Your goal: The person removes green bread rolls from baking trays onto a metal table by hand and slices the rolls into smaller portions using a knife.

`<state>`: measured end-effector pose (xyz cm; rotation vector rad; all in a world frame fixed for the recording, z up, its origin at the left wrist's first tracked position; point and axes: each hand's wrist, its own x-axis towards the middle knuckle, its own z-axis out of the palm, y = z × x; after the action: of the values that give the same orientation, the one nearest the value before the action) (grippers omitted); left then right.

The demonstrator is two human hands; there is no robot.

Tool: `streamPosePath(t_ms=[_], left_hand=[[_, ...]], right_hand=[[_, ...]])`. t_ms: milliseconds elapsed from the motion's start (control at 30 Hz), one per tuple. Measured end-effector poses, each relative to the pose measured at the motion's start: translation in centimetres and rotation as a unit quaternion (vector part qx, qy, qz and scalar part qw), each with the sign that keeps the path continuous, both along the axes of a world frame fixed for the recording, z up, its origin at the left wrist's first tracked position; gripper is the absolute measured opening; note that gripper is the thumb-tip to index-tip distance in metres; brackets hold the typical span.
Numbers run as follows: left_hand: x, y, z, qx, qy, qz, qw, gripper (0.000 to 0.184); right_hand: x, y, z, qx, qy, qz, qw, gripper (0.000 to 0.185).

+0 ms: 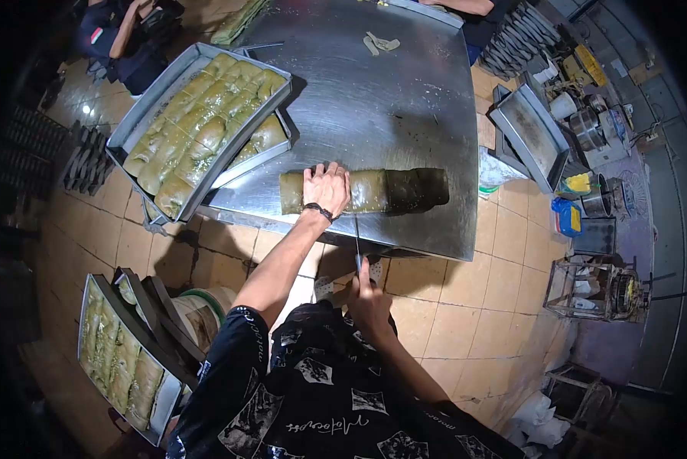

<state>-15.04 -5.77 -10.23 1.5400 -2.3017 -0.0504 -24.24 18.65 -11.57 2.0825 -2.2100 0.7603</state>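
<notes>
A long green pastry roll [368,190] lies across the near edge of the steel table, its right-hand part darker than the rest. My left hand [327,191] presses on the roll left of its middle, palm down, fingers curled over its far side and hiding part of it. Below the roll, my right hand [369,302] is closed around the handle of a knife [358,249]. The narrow blade points away from me, its tip at the roll's near side, just right of my left hand. Whether the blade touches the roll, I cannot tell.
A metal tray [282,90] of green pastry rests at the table's [343,99] left, over another tray. More trays [171,405] stand lower left. An unfilled tray [531,138] lies on the right, near pots and shelves. Other people are at the far side.
</notes>
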Motion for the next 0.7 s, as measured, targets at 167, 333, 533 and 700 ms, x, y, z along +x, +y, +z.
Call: streamPosePath(t_ms=[167, 333, 533, 700], left_hand=[[-0.1, 0.0, 0.1, -0.008, 0.006, 0.022, 1.000, 0.031], [-0.4, -0.3, -0.6, -0.027, 0.007, 0.032, 0.999, 0.030], [-0.5, -0.7, -0.2, -0.020, 0.007, 0.060, 0.998, 0.029], [-0.7, 0.7, 0.6, -0.002, 0.011, 0.065, 0.998, 0.029]], right_hand=[[0.3, -6.9, 1.7, 0.050, 0.076, -0.034, 0.995, 0.050], [-0.8, 1.2, 0.4, 0.054, -0.014, -0.012, 0.998, 0.053], [-1.4, 1.6, 1.2, 0.040, 0.030, -0.039, 0.998, 0.046], [-1.3, 1.2, -1.8, -0.061, 0.118, -0.031, 0.991, 0.042]])
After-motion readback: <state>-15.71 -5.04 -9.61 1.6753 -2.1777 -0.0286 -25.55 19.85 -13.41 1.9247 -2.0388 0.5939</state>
